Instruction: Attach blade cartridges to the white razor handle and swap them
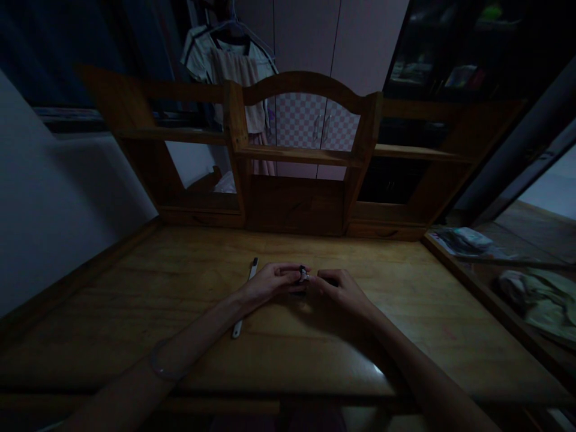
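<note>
My left hand (275,279) is closed around a small black and silver object (303,274), too small and dark to name. Part of it shows between the thumb and fingertips. Close on its right side is my right hand (337,285), thumb and index finger pinched together at the object's shiny edge. What that pinch holds, if anything, cannot be made out. Under my left wrist lies a slim white stick (237,328) with a dark tip, looking like a brush. Its middle is hidden by the wrist.
Both forearms rest over a wooden desk (180,270). At its back stands a wooden shelf unit (299,157) with open compartments. Raised edges border the desk left and right. Beyond the right edge lie plastic-wrapped items (470,239) and crumpled cloth (540,300).
</note>
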A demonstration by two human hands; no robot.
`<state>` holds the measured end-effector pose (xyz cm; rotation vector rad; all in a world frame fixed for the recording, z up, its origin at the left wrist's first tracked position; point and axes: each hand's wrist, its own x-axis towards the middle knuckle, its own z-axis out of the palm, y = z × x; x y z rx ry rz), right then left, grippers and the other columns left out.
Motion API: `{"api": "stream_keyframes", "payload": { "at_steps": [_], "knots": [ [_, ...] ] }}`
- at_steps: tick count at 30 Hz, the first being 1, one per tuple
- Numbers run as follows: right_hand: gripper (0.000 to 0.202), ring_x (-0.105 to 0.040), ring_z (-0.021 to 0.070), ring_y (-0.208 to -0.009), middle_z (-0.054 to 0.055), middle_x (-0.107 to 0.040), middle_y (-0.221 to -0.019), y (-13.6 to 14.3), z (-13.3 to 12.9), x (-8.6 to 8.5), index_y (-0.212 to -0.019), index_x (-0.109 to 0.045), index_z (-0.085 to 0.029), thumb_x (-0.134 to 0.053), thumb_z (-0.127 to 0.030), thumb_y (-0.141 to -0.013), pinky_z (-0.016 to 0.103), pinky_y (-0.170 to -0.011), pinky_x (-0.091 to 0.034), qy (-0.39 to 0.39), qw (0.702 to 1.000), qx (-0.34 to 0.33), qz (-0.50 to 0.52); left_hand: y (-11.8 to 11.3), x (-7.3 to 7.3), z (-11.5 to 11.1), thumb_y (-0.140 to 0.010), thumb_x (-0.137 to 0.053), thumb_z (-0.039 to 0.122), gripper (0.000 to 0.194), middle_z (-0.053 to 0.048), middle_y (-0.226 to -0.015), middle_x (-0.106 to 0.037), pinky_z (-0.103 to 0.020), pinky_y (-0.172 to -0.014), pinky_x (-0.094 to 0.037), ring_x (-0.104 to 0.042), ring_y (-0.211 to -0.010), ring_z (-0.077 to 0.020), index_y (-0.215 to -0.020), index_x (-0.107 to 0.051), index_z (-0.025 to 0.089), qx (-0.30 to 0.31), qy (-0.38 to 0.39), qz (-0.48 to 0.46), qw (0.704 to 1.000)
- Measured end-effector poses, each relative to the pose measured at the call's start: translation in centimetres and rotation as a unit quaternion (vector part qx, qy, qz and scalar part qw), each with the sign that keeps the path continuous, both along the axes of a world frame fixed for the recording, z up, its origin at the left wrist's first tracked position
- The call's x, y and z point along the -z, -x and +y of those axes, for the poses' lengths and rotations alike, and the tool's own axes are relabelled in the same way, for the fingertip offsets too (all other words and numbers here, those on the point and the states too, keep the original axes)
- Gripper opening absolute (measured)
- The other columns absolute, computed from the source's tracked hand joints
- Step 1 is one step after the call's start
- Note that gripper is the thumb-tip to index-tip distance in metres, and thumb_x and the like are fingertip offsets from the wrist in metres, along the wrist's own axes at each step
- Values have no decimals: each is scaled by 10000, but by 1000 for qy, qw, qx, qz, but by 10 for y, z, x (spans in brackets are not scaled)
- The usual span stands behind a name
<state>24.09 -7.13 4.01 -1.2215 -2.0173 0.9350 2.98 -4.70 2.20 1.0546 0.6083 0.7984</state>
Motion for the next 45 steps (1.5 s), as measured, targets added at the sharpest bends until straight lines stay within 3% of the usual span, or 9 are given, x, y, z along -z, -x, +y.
{"api": "stream_keyframes", "payload": {
  "at_steps": [9,17,33,45],
  "knots": [
    [472,-451,120,-600,3,-516,-632,3,-8,-8,-705,-621,-138,-450,-544,-873,236,-529,-313,-5,1000,-10,5,7,4,4,-722,-751,219,368,-120,-1017,-693,-357,-897,-511,-665,-931,-211,-1053,-628,115,22,28,-37,999],
    [472,-468,122,-601,9,-559,-669,-2,-10,-12,-765,-647,-131,-429,-529,-897,233,-535,-312,-23,999,-30,-18,7,0,3,-724,-750,261,508,-140,-1050,-691,-326,-874,-512,-663,-953,-215,-1186,-589,127,31,29,-7,999],
    [415,-530,149,-717,30,-625,-804,-3,-8,-10,-910,-645,-136,-422,-485,-920,241,-642,-393,-17,997,-78,2,9,-2,2,-741,-732,210,456,-85,-1035,-696,-278,-847,-514,-671,-887,-154,-1180,-612,176,21,69,-11,997],
    [442,-480,126,-634,22,-587,-721,-4,-3,-5,-843,-654,-126,-427,-499,-911,231,-576,-364,-21,996,-88,-2,8,-1,2,-768,-708,205,417,-93,-1079,-681,-271,-849,-516,-666,-922,-160,-1175,-621,185,24,57,-2,998]
  ]
}}
